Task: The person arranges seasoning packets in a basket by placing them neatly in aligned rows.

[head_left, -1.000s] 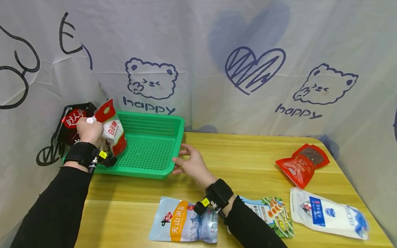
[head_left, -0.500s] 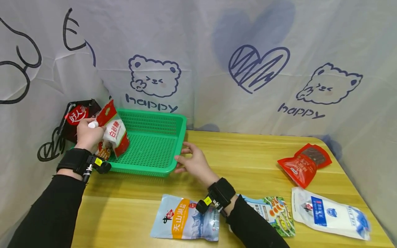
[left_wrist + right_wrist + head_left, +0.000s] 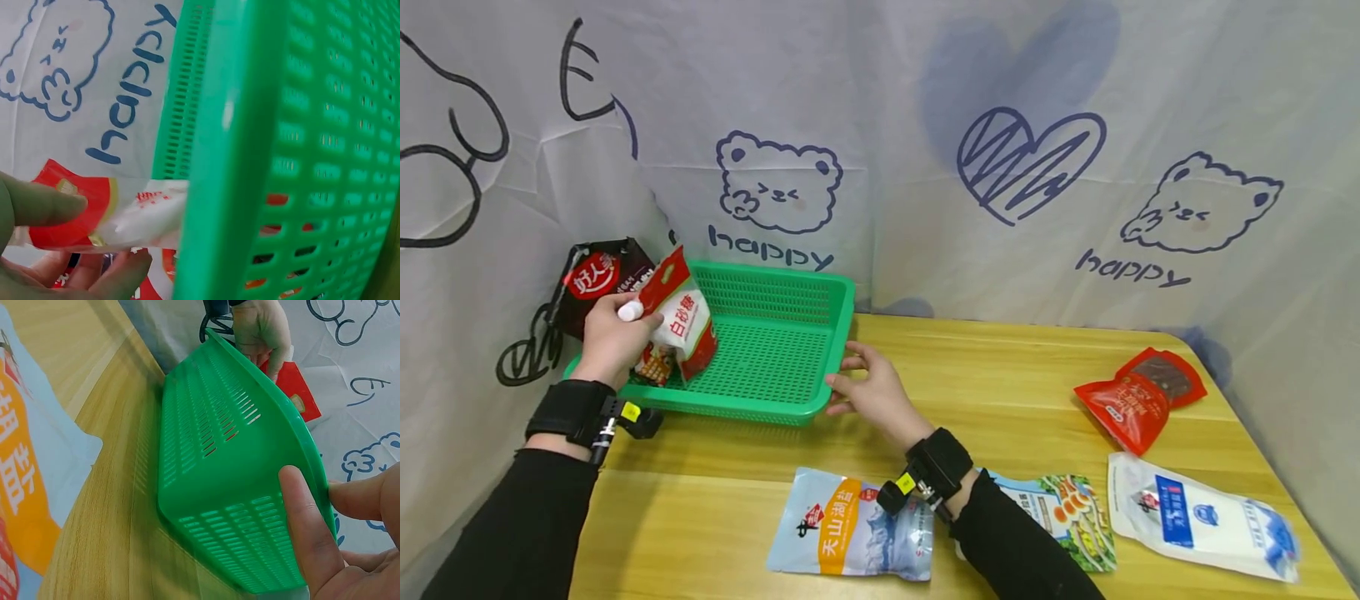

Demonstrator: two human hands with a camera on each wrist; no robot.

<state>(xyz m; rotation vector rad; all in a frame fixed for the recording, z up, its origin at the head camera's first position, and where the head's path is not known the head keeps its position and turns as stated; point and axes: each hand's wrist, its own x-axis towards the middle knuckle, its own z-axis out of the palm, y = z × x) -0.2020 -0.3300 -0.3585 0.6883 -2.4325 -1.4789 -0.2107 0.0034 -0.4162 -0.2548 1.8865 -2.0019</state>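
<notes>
My left hand [image 3: 615,340] pinches the sugar [image 3: 685,321] in the basket [image 3: 775,354] by the far edge of the tabletop [image 3: 985,375]; my right hand [image 3: 880,393] pinches the rim [image 3: 312,453]. Black bag [image 3: 597,279] and packet [image 3: 657,365] seem in already; salt [image 3: 850,527], green bag [image 3: 1067,518], white bag [image 3: 1206,518] and red bag [image 3: 1138,400] lie outside.

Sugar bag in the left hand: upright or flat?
Upright but tilted: the left hand grips the sugar bag near its red top, with its lower end down inside the green basket.
</notes>
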